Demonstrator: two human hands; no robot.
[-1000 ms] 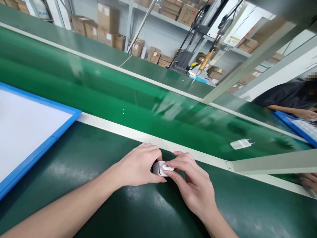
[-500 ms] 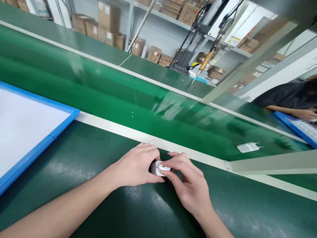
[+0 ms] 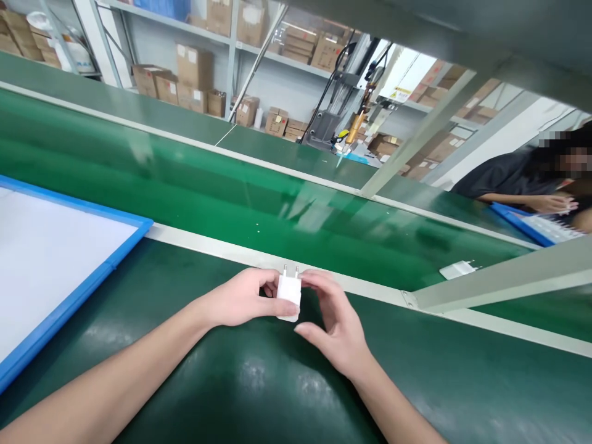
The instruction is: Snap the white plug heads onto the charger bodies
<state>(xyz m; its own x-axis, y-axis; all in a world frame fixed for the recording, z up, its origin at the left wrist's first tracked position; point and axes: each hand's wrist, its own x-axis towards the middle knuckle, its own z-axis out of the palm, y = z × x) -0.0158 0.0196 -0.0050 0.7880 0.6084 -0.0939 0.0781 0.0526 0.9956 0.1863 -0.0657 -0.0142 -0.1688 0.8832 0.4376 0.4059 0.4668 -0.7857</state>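
Observation:
A white two-pin charger plug (image 3: 289, 291) is held upright over the dark green work surface, its two metal pins pointing away from me. My left hand (image 3: 252, 297) grips it from the left, with the thumb across its near face. Close by on the right, my right hand (image 3: 333, 320) has its thumb and fingers spread apart. Its fingertips are beside the plug's upper right edge; whether they touch it I cannot tell.
Another white charger plug (image 3: 457, 269) lies on the green belt (image 3: 222, 203) behind a pale metal rail. At left is a blue-edged white tray (image 3: 60, 246). A slanting metal post (image 3: 499, 296) stands at right. Across the belt, a person (image 3: 518, 172) works beside another blue-edged tray.
The plug has turned so its pins now point away from me. My right hand has moved off its pinch and opened. The view has tilted up somewhat.

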